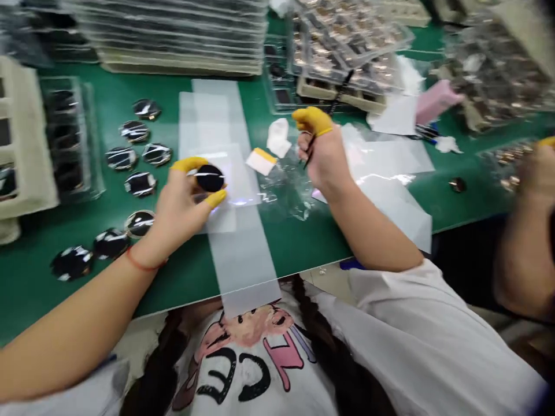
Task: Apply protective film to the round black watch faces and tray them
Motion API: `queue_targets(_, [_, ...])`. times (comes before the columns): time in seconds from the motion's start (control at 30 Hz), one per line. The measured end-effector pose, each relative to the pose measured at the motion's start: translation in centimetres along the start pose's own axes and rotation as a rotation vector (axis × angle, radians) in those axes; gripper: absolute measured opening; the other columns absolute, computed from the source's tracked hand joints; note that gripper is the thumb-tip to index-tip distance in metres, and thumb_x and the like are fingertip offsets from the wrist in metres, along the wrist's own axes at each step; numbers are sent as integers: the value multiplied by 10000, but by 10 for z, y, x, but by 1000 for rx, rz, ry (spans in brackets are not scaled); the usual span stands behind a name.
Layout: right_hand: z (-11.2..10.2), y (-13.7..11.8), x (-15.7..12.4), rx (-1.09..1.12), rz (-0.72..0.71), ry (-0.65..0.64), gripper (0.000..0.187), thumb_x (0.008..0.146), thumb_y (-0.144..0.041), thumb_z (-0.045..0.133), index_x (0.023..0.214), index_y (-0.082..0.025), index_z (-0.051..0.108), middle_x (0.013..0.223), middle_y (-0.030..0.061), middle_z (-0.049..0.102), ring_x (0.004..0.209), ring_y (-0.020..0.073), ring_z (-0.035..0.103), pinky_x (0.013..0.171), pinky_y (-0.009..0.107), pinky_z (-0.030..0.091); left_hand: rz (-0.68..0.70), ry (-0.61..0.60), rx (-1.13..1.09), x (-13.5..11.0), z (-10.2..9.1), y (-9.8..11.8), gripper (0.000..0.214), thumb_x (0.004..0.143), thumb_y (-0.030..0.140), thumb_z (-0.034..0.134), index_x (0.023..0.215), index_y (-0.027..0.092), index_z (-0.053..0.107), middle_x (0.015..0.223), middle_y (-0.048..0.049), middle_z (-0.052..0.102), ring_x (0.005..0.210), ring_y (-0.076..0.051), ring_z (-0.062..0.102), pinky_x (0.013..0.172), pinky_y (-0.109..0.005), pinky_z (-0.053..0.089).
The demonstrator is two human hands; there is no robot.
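Note:
My left hand (184,199), with yellow finger cots on thumb and forefinger, pinches a round black disc (210,177) above a translucent plastic strip (236,242) on the green table. My right hand (323,151), fingers closed and a yellow cot on one fingertip, grips a thin black tool (333,107) that sticks up and away from me. Crumpled clear film (290,188) lies between the two hands. A small white pad with a yellow edge (261,161) rests just beyond it.
Several black round discs (130,167) lie in a loose curve left of my left hand. Stacked trays (173,34) line the back; clear trays of small parts (342,46) stand at back right. White sheets (390,173) lie on the right. Another person's arm (526,231) reaches in at the far right.

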State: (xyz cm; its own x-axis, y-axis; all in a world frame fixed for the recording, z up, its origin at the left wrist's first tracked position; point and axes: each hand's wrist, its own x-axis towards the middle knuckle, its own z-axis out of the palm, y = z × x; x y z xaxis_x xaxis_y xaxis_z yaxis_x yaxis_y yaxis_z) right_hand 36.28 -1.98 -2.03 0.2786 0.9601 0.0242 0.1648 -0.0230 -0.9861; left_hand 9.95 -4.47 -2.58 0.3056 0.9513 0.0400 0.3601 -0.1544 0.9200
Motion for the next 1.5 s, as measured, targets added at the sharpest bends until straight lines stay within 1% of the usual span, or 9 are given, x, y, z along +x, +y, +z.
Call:
queue_targets(0.1, [7,-3,-16,108,84,-99,469,914,-656,510,839,-220,665,800,15,672,725,127,659,616,251,561,97,-92,281,3,-3,-15,514,736,240,688,1210,160,505,1148,-105,639,1022,-261,667,941,-443,559])
queue_targets(0.2, [14,-8,-36,85,129,-249,610,900,-742,460,743,-192,671,675,16,632,658,125,655,561,242,548,143,-146,410,1,-6,-17,460,793,180,617,1240,145,514,1196,-114,616,1059,-254,632,970,-421,536])
queue_targets(0.33, [18,-12,-45,14,202,-476,590,755,-774,641,742,-186,689,599,2,624,564,125,637,496,246,543,181,-137,419,3,-11,-20,484,795,171,616,1266,166,505,1251,-114,597,1140,-278,603,1014,-442,512])
queue_targets(0.43, [22,-14,-51,33,279,-635,529,586,-623,874,791,-168,698,615,2,643,566,136,644,518,268,565,182,-122,398,6,-14,-24,495,795,174,620,1272,197,488,1287,-109,575,1187,-287,586,1035,-449,497])
queue_targets(0.5, [29,-14,-58,72,316,-690,528,545,-534,929,828,-154,696,640,9,652,598,150,661,564,292,588,159,-105,384,5,-13,-24,510,805,178,611,1291,203,456,1315,-117,553,1190,-290,585,1028,-449,495])
queue_targets(0.7, [45,-9,-77,144,319,-714,473,628,-491,902,877,-157,677,876,46,704,787,163,698,807,356,631,223,-158,420,-3,0,-23,525,832,206,592,1324,195,410,1362,-134,519,1157,-293,610,967,-436,507])
queue_targets(0.83, [46,-6,-77,105,254,-690,440,678,-513,865,882,-178,665,890,37,697,865,175,693,880,364,614,251,-172,520,-2,6,-30,527,832,259,627,1316,173,436,1292,-132,570,1153,-311,605,972,-447,502])
queue_targets(1.33, [46,-5,-77,37,211,-665,451,684,-578,836,840,-202,642,838,16,674,802,157,676,829,357,629,258,-181,605,-1,9,-35,531,851,255,634,1328,146,425,1313,-160,578,1114,-314,616,951,-453,500])
queue_targets(1.5, [46,-7,-76,26,177,-661,406,671,-526,864,830,-209,667,840,10,680,775,147,667,813,339,620,256,-201,644,-1,10,-31,510,886,276,625,1333,118,435,1273,-167,609,1124,-316,622,942,-442,505])
